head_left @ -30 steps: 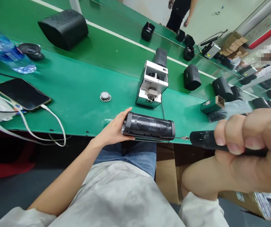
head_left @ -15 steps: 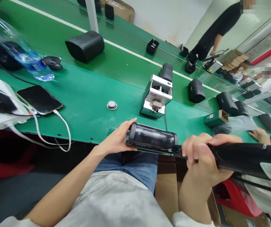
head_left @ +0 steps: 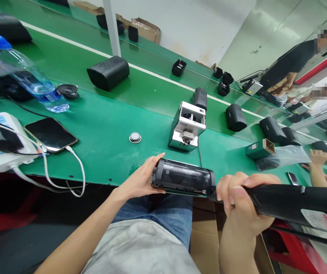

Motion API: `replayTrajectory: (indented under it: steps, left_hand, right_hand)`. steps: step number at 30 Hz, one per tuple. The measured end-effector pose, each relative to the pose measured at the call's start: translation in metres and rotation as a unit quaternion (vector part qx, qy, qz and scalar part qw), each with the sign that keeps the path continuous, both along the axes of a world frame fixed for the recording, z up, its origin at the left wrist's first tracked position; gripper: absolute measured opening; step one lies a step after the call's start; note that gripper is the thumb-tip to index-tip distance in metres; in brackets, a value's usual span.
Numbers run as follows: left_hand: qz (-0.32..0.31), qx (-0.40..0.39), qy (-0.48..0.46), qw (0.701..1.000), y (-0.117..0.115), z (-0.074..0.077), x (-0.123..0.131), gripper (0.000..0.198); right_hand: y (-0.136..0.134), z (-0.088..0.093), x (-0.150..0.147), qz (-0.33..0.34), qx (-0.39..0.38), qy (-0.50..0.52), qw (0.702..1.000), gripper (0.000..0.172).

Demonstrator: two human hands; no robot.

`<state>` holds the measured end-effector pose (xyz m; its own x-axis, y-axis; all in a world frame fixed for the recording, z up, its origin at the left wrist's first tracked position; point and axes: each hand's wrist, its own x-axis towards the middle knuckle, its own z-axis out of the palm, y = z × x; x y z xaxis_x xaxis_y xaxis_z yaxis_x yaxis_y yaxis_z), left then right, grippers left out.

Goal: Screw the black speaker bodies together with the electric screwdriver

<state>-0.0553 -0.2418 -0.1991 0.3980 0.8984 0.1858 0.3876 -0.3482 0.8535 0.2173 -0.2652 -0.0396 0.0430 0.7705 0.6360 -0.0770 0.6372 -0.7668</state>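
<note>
My left hand [head_left: 144,179] grips the left end of a black speaker [head_left: 184,176] with a perforated grille, held at the bench's front edge. My right hand [head_left: 244,198] is wrapped round a black electric screwdriver [head_left: 289,201], which lies almost level. Its nose meets the speaker's right end; the bit's exact contact is too small to make out. Behind the speaker stands a silver screw feeder [head_left: 187,127]. A small round silver part [head_left: 135,137] lies on the green bench to its left.
At left are a water bottle [head_left: 34,80], a phone [head_left: 51,134], a white power strip [head_left: 6,148] with cables and a round speaker driver [head_left: 67,91]. Black speaker housings [head_left: 109,72] stand along the line. A green box [head_left: 260,148] and a co-worker's hand [head_left: 319,158] are at right.
The view has tilted up a little, so the bench things sit lower. Both hands keep their hold on the speaker and the electric screwdriver. A co-worker's hand at right has risen slightly.
</note>
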Motion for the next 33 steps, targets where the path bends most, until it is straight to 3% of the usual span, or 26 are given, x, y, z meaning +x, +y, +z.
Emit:
replayTrajectory:
  steps: [2,5,8,11,13,16,19,28,33]
  left_hand:
    - [0.002,-0.001,0.005,1.000,0.000,0.000,0.001,0.138]
    - [0.007,0.002,0.010,1.000,-0.001,-0.001,0.002,0.139]
    - [0.006,0.008,0.007,1.000,0.000,-0.002,0.002,0.140]
    - [0.004,0.011,0.005,1.000,0.000,-0.003,0.002,0.140]
    - [0.006,0.014,0.003,1.000,-0.001,-0.003,0.002,0.141]
    - [0.010,0.017,-0.002,1.000,-0.001,-0.002,0.003,0.140]
    - [0.010,0.015,-0.002,1.000,-0.001,-0.003,0.003,0.141]
    - [0.005,0.007,0.004,1.000,0.000,-0.003,0.002,0.139]
    - [0.010,0.013,0.006,1.000,0.000,-0.002,0.002,0.137]
  right_hand:
    - [0.000,0.006,0.001,0.021,-0.015,-0.008,1.000,0.025]
    - [0.000,0.029,0.003,0.046,-0.033,-0.021,0.998,0.021]
    - [0.013,0.061,0.001,-0.044,0.014,0.029,0.998,0.032]
    - [0.052,0.078,-0.015,-0.126,0.115,0.097,0.981,0.034]
    - [0.087,0.074,-0.030,-0.135,0.159,0.125,0.970,0.025]
    - [0.135,0.056,-0.051,-0.142,0.143,0.095,0.975,0.018]
    - [0.161,0.040,-0.063,-0.159,0.120,0.055,0.978,0.019]
    - [0.174,0.036,-0.060,-0.168,0.091,0.058,0.980,0.019]
    - [0.155,0.045,-0.047,-0.147,0.062,0.069,0.985,0.023]
